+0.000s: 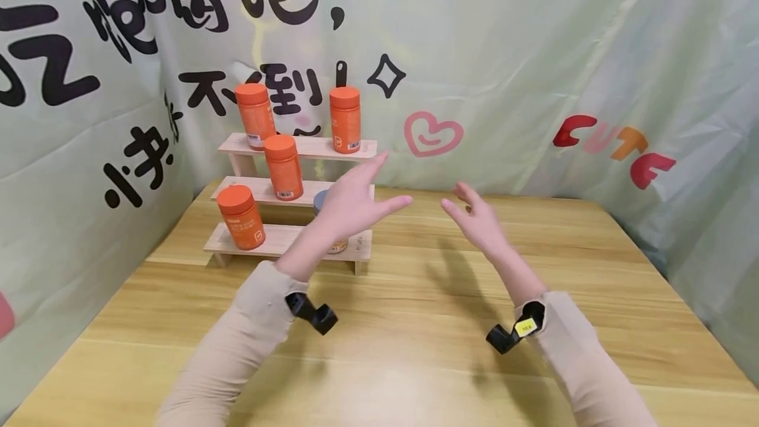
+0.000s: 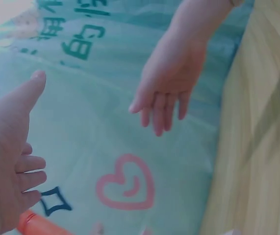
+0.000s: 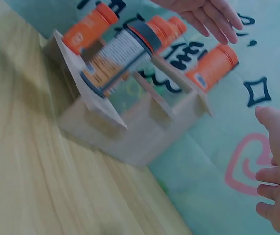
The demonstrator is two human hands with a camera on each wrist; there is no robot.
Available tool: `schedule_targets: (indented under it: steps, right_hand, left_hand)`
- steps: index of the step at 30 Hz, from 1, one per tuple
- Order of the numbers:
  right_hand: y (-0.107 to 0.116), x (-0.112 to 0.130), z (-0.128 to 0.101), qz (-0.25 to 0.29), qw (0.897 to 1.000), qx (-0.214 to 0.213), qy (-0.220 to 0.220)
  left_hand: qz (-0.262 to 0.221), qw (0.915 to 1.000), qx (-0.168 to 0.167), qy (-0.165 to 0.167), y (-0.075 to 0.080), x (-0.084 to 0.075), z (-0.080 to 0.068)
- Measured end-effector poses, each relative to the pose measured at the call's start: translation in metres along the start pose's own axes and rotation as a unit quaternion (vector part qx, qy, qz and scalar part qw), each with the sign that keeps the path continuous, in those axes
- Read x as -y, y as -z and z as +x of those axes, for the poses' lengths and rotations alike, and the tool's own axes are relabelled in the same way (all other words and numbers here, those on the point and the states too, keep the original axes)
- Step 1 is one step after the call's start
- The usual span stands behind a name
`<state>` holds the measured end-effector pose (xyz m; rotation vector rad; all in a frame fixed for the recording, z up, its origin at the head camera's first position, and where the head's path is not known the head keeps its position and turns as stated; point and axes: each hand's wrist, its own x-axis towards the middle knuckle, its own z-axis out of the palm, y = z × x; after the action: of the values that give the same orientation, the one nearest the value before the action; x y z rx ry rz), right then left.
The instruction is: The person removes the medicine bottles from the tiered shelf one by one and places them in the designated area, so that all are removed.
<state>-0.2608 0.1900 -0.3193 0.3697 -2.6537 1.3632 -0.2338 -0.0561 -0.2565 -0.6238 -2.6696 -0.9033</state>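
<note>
The left hand [image 1: 350, 206] is held with fingers spread and empty just in front of the upright grey-lidded bottle [image 1: 323, 201] on the bottom step of the three-tier wooden rack [image 1: 284, 240]; the right hand [image 1: 477, 219], likewise open, is farther right. Four orange bottles [image 1: 283, 167] and one grey-lidded bottle are counted.
</note>
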Motion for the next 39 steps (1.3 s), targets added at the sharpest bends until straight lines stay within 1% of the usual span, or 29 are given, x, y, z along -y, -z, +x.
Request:
schedule_targets:
  steps: [4,7,8,9,13,16,19,22,24,26,27,30,32,33,35,39]
  right_hand:
    - [-0.012,0.005,-0.007,0.045,0.999,0.014,0.005]
    - [-0.02,0.01,-0.01,0.068,0.997,0.025,0.006]
    - [-0.022,0.01,-0.011,0.075,0.997,0.028,0.006]
    - [-0.024,0.011,-0.011,0.081,0.996,0.029,0.006]
    - [-0.039,0.013,-0.012,0.107,0.993,0.044,0.001]
    - [-0.05,0.013,-0.014,0.116,0.991,0.059,-0.01]
    - [-0.062,0.014,-0.015,0.118,0.991,0.068,-0.016]
    - [-0.073,0.016,-0.015,0.125,0.989,0.074,-0.01]
    - [-0.08,0.017,-0.015,0.127,0.989,0.08,-0.006]
    - [-0.087,0.016,-0.014,0.129,0.988,0.085,-0.005]
    - [-0.089,0.016,-0.014,0.129,0.988,0.087,-0.007]
    - [-0.098,0.015,-0.013,0.133,0.987,0.094,-0.013]
    - [-0.103,0.015,-0.013,0.142,0.985,0.102,-0.018]
    - [-0.106,0.015,-0.014,0.145,0.984,0.106,-0.019]
    - [-0.111,0.015,-0.015,0.149,0.982,0.114,-0.024]
    - [-0.119,0.016,-0.018,0.155,0.979,0.132,-0.029]
  left_hand:
    - [-0.064,0.9977,-0.002,0.021,0.02,0.014,-0.018]
    - [-0.104,0.9939,-0.022,0.026,0.035,0.028,-0.03]
    - [-0.111,0.993,-0.031,0.026,0.04,0.034,-0.033]
    - [-0.119,0.9917,-0.04,0.028,0.045,0.039,-0.035]
    - [-0.167,0.9814,-0.088,0.037,0.063,0.061,-0.05]
    - [-0.187,0.9729,-0.131,0.036,0.075,0.074,-0.062]
    - [-0.198,0.9634,-0.175,0.045,0.087,0.088,-0.073]
    - [-0.21,0.9533,-0.21,0.054,0.097,0.108,-0.084]
    - [-0.217,0.9484,-0.224,0.059,0.102,0.125,-0.092]
    - [-0.212,0.9496,-0.218,0.073,0.106,0.139,-0.099]
    - [-0.213,0.9509,-0.21,0.079,0.108,0.147,-0.101]
    - [-0.206,0.958,-0.174,0.098,0.111,0.17,-0.109]
    - [-0.208,0.9605,-0.148,0.11,0.112,0.186,-0.113]
    - [-0.212,0.9605,-0.137,0.117,0.111,0.194,-0.115]
    - [-0.226,0.9578,-0.117,0.134,0.109,0.209,-0.12]
    - [-0.252,0.9491,-0.071,0.174,0.1,0.234,-0.131]
